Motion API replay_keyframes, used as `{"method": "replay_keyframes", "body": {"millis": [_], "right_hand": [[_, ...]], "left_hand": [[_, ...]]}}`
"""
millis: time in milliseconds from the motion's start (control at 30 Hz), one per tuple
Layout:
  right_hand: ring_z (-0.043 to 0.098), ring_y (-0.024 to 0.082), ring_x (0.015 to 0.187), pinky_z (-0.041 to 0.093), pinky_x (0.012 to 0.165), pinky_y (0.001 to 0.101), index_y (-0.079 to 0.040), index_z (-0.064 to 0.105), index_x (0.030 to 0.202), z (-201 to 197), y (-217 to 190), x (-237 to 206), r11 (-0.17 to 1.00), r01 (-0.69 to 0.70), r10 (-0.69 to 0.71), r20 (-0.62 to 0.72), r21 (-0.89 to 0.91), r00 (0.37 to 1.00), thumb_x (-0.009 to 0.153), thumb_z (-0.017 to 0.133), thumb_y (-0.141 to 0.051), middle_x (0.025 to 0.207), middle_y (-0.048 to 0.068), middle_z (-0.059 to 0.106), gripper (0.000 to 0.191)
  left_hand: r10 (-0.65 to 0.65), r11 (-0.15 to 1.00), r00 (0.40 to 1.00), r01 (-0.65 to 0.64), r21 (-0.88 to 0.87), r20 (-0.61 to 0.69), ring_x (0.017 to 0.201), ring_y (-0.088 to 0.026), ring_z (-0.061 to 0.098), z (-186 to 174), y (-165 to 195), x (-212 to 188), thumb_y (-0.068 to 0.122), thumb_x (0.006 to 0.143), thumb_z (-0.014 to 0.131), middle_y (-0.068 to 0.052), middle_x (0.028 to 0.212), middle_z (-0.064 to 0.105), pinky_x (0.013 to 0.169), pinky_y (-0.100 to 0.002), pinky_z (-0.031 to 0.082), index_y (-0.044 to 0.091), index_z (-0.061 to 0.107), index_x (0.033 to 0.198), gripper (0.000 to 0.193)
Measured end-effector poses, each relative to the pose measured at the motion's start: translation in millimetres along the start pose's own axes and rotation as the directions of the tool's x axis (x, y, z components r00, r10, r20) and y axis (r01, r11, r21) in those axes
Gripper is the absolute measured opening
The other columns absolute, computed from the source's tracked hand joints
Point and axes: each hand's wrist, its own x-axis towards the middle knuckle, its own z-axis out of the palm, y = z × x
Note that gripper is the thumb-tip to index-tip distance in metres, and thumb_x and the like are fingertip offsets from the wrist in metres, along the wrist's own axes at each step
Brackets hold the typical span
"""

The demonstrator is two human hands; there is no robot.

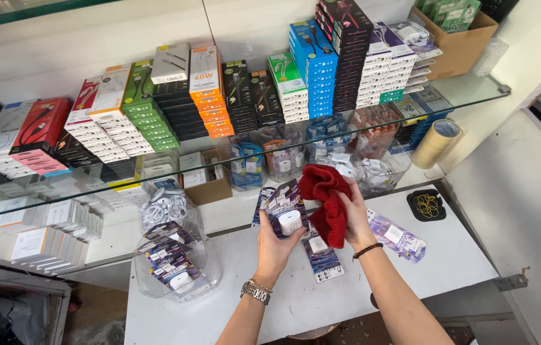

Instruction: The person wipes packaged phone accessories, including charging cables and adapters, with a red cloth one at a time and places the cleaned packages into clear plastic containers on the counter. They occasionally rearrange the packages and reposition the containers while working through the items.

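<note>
1. Wrists come into view lowest of all — the left one wears a metal watch [256, 292], the right a dark bead bracelet [367, 250].
2. The left hand [275, 246] is clamped on a purple carded pack [285, 206] with a small white charger [290, 222] under its blister, held upright with the fingers behind the card.
3. The right hand [355, 214] is closed on a bunched red cloth [326, 199], which sits just beside the pack and touches its right edge.
4. Below both hands lies the white bench [321, 294]; more purple packs rest flat on it — one [321, 252] directly under the hands, another [397, 236] to the right of the right hand.
5. Left of the left hand stands a clear plastic bin [174, 268] holding more of the same packs.
6. Farther right of the right hand sits a small black tray [425, 205] of rubber bands, with a roll of tan tape [436, 143] beyond it.
7. Beyond the hands a glass shelf [462, 89] carries stacked cable boxes [312, 67] in many colours.
</note>
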Motion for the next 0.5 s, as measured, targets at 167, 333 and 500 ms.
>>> {"method": "replay_keyframes", "body": {"millis": [167,333,500], "right_hand": [[0.053,0.034,0.132,0.042,0.111,0.0431,-0.007,0.055,0.138,62,14,-38,0.572,0.402,-0.303,0.271,-0.715,0.914,0.099,0.058,-0.015,0.140,0.017,0.057,0.039],[0.043,0.040,0.136,0.029,0.113,0.0564,-0.014,0.058,0.138,84,47,-87,0.000,0.580,-0.273,0.558,-0.814,0.784,0.089,0.066,-0.017,0.151,0.019,0.044,0.050],[0.045,0.041,0.136,0.040,0.112,0.0485,-0.013,0.055,0.139,54,45,-86,0.142,0.648,-0.190,0.622,-0.748,0.759,0.089,0.061,-0.010,0.149,0.018,0.045,0.051]], "left_hand": [[-0.417,0.699,0.909,0.302,-0.648,-0.026,0.115,-0.024,0.066,7,-38,21,0.021,0.088,0.070,-0.011,0.129,0.068,0.096,-0.037,0.055,0.004,0.052,0.137,0.055],[-0.571,0.269,0.798,0.403,-0.875,0.192,0.127,-0.026,0.060,-3,-107,18,0.034,0.101,0.053,-0.009,0.141,0.063,0.106,-0.042,0.050,0.009,0.056,0.140,0.047],[-0.661,0.193,0.703,0.496,-0.846,0.261,0.124,-0.026,0.061,-10,-148,-6,0.036,0.101,0.052,-0.007,0.138,0.064,0.103,-0.045,0.050,0.012,0.058,0.136,0.044]]}}
